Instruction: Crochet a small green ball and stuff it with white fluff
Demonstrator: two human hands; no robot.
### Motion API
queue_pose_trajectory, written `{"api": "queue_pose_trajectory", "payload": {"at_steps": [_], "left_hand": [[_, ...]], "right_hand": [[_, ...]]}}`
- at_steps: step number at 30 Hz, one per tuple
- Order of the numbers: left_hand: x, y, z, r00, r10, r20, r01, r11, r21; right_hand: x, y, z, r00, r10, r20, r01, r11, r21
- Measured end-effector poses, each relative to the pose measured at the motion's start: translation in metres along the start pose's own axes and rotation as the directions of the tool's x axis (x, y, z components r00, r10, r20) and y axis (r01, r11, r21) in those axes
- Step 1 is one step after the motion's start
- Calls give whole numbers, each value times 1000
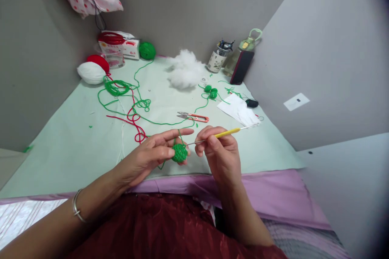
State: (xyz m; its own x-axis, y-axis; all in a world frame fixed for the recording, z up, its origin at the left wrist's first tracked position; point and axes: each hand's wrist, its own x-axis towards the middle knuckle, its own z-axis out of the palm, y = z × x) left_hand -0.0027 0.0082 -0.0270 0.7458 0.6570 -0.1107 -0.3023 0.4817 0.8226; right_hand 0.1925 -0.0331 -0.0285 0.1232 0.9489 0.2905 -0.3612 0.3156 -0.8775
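My left hand (152, 153) pinches a small round green crochet piece (180, 153) between thumb and fingers. Its index finger stretches to the right, and green yarn runs up over it from the piece. A crochet hook (227, 132) with a yellow handle is gripped in my right hand (221, 151). The hook's thin metal shaft points left, its tip at the upper right edge of the green piece; whether it is inside a stitch I cannot make out. Beyond my hands, orange-handled thread snips (194, 117) lie on the table with yarn close by.
Loose green yarn (117, 88) and red yarn (138, 131) spread across the left. White stuffing (185, 71), a green yarn ball (147, 50) and a white yarn ball (92, 71) sit farther back. At right are small green pieces (213, 93), white paper (238, 109), a pen cup (217, 60) and a phone (242, 67).
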Motion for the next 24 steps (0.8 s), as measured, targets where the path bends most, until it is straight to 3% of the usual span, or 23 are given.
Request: {"api": "queue_pose_trajectory", "payload": {"at_steps": [5, 7, 10, 14, 17, 20, 24], "left_hand": [[-1, 1, -2, 993, -53, 109, 67, 990, -128], [-1, 0, -3, 993, -59, 102, 71, 990, -122], [-2, -1, -1, 999, -18, 39, 18, 1000, 10], [-2, 1, 5, 996, 45, -77, -25, 970, 242], [-1, 2, 10, 985, 82, -152, -27, 942, 333], [-1, 3, 11, 974, 123, -190, -38, 917, 396], [-2, 4, 10, 972, 161, -170, -73, 897, 435]], "right_hand": [[1, -2, -3, 1000, 2, 23, -2, 1000, -21], [1, -3, -3, 999, 26, 24, -25, 1000, -10], [-2, -3, -2, 999, -1, 48, 3, 999, -39], [-7, 0, 1, 976, -186, 112, 213, 924, -319], [-9, 2, 2, 963, -221, 154, 267, 862, -432], [-8, 5, 1, 978, -163, 130, 197, 922, -334], [-3, 5, 3, 992, -25, 121, 31, 998, -49]]}}
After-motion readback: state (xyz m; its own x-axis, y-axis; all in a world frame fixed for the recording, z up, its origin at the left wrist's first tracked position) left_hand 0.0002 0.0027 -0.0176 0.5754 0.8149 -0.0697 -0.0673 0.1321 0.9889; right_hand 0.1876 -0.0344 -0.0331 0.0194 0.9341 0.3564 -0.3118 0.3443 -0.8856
